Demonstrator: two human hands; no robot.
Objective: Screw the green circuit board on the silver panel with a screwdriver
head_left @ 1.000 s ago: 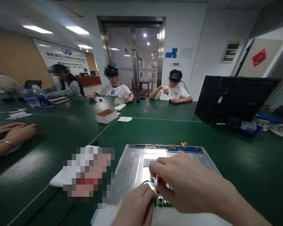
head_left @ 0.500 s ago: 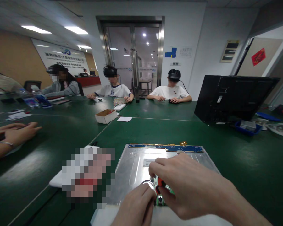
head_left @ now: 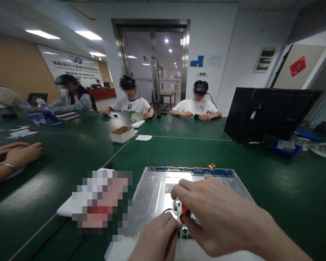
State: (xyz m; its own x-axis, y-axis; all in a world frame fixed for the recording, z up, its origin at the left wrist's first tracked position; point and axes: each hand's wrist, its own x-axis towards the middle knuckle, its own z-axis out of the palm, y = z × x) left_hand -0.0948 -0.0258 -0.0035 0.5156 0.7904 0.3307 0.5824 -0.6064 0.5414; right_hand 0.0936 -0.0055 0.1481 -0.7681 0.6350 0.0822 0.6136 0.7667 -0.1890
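In front of me lies a flat silver metal panel [head_left: 141, 203] with a narrow blue circuit strip [head_left: 176, 171] along its far edge. A small green circuit board [head_left: 185, 232] sits on it, partly hidden under my hands. My right hand [head_left: 214, 214] is closed around a red-and-black handled tool [head_left: 185, 210], whose kind its fingers hide. My left hand [head_left: 157, 233] is pinched at the board's left side, against the lower end of the tool. What its fingertips grip is hidden. A thin dark wire [head_left: 168, 210] curves beside them.
A white object [head_left: 66, 207], mostly blurred out, lies left of the panel. Farther back are an open cardboard box [head_left: 122, 134], a white paper [head_left: 143, 137], a large black monitor [head_left: 268, 112] and a blue tray [head_left: 286, 148]. A co-worker's hands [head_left: 23, 154] rest at left.
My right hand and the red-and-black tool have turned very slightly; a round metal part on the board shows more now. My left hand stays put. The co-worker's hands at left shifted slightly left.
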